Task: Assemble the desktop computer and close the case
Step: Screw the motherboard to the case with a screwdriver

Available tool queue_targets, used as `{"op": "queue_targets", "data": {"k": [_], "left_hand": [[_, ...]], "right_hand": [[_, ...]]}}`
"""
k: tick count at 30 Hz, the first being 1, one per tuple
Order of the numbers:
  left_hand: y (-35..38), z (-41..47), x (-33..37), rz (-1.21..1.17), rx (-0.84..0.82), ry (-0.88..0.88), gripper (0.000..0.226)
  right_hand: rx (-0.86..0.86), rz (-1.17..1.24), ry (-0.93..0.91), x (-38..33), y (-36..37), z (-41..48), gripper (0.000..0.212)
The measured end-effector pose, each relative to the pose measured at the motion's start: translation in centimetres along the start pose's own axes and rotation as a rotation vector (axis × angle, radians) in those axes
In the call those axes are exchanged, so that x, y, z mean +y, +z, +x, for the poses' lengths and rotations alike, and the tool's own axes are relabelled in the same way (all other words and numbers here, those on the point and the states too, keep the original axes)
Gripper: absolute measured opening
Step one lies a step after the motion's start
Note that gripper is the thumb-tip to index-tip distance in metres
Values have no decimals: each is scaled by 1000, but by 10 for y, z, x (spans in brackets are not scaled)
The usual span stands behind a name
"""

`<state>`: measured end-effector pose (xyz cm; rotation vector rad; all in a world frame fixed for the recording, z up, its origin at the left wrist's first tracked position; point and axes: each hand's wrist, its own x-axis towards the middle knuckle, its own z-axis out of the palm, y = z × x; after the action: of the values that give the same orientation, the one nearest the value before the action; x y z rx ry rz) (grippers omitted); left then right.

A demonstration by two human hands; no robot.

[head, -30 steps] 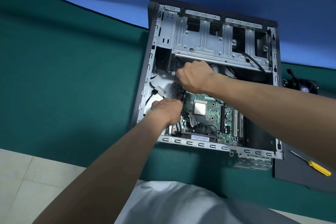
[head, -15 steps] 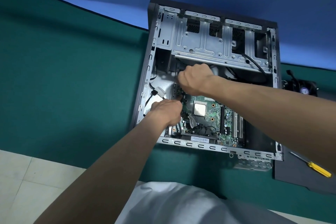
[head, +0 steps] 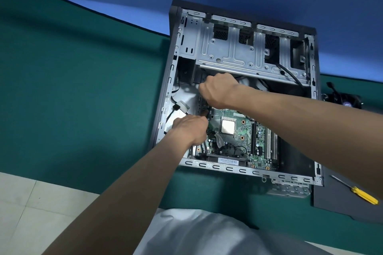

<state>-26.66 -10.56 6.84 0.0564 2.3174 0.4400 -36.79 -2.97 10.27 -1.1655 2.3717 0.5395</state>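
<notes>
The open computer case [head: 232,56] lies on its side on the green table. Inside it sits the green motherboard [head: 244,130] with a bare silver CPU [head: 228,126]. My left hand [head: 190,128] curls over the board's left edge, thumb tip on the edge. My right hand [head: 217,91] is curled knuckles-up at the board's far left corner, just under the drive cage; its fingertips are hidden. Both hands seem to grip the board.
A black side panel [head: 342,201] lies right of the case with a yellow-handled screwdriver [head: 362,193] on it. A black fan [head: 344,101] sits at the far right. Loose cables and a white connector [head: 182,106] lie in the case's left bay.
My right hand has sunk slightly toward the board's corner. The board may have shifted slightly toward me. My left hand stays in place.
</notes>
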Motion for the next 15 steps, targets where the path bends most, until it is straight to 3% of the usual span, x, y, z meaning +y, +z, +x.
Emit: {"op": "queue_targets", "data": {"k": [6,15], "left_hand": [[0,0,-1,-5,-2,13,10],[0,0,-1,-17,8,19,12]], "right_hand": [[-85,-117,-107,-2,-3,0,22],[-141,387,135,-6,4,13,20]]}}
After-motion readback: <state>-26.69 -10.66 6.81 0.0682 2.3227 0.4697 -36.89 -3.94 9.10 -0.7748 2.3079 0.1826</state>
